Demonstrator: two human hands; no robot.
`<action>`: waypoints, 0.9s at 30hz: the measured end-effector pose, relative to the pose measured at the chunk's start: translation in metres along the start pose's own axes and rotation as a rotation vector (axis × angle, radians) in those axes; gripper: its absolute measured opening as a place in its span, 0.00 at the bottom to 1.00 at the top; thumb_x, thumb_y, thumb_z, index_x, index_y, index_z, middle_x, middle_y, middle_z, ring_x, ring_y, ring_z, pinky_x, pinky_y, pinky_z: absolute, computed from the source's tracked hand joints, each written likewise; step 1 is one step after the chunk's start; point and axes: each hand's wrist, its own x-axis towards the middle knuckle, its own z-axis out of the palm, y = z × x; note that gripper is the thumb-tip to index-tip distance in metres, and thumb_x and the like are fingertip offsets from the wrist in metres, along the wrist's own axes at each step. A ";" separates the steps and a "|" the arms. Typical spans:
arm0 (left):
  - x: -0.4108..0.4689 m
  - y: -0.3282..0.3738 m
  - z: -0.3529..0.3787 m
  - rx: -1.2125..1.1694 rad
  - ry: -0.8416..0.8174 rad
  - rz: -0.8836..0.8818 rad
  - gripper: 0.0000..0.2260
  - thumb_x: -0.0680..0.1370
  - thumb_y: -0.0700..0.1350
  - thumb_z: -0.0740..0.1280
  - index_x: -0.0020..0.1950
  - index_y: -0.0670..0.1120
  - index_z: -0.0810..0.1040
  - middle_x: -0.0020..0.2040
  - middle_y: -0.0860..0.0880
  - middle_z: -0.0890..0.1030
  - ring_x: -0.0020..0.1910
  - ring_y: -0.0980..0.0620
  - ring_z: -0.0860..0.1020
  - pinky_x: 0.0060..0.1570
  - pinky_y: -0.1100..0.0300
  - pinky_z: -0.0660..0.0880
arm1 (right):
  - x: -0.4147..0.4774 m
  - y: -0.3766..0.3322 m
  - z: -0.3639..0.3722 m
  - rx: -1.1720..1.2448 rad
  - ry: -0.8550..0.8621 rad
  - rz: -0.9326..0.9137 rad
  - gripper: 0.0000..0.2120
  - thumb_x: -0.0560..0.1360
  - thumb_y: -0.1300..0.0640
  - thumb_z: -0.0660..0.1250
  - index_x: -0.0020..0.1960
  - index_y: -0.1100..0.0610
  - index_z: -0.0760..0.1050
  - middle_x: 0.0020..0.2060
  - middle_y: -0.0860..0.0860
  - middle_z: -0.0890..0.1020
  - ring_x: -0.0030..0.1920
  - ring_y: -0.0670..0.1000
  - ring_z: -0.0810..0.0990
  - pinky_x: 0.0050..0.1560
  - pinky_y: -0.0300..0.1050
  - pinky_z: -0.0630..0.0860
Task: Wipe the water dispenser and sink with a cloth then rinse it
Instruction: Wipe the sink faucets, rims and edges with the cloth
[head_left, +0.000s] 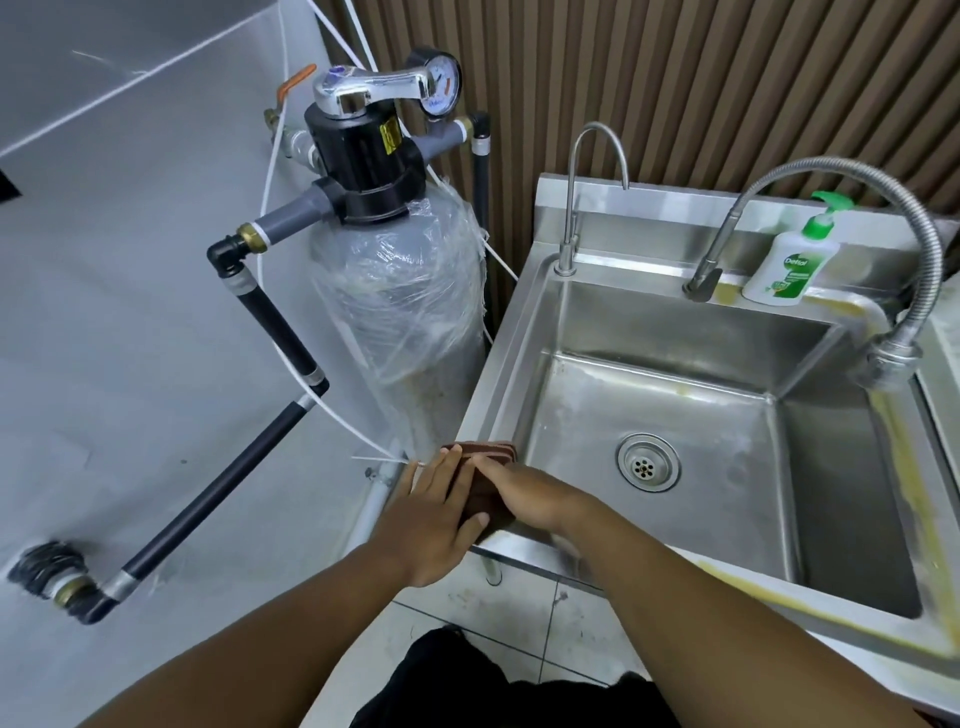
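I'm pressing the brown cloth (485, 483) down on the front-left corner of the sink (769, 590) rim, my left hand (434, 519) lying flat and released on top of it, and my right hand (524, 501) grasping its edge from the basin side. The drain (648, 462) is sitting just right of my right hand, and the plastic-wrapped filter tank (410, 306) is standing beyond my left hand.
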 end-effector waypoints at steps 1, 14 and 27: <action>-0.006 0.001 0.003 0.002 0.012 -0.002 0.47 0.70 0.70 0.23 0.83 0.46 0.42 0.84 0.44 0.42 0.82 0.46 0.42 0.79 0.45 0.36 | -0.003 0.001 0.001 -0.081 0.010 -0.010 0.33 0.79 0.30 0.48 0.66 0.50 0.77 0.61 0.53 0.81 0.56 0.51 0.80 0.60 0.48 0.72; -0.041 0.004 0.021 0.053 0.227 0.074 0.37 0.83 0.66 0.42 0.80 0.41 0.62 0.81 0.44 0.60 0.81 0.45 0.50 0.78 0.37 0.45 | -0.013 0.020 0.018 -0.759 0.084 -0.244 0.22 0.83 0.49 0.52 0.76 0.48 0.66 0.72 0.58 0.67 0.69 0.61 0.67 0.67 0.53 0.68; -0.021 -0.003 0.019 -0.026 0.064 0.070 0.60 0.66 0.83 0.53 0.83 0.44 0.40 0.83 0.47 0.36 0.78 0.49 0.27 0.77 0.37 0.36 | -0.010 0.021 0.053 -0.949 0.166 -0.144 0.42 0.80 0.34 0.54 0.83 0.51 0.38 0.79 0.64 0.35 0.80 0.62 0.34 0.79 0.56 0.37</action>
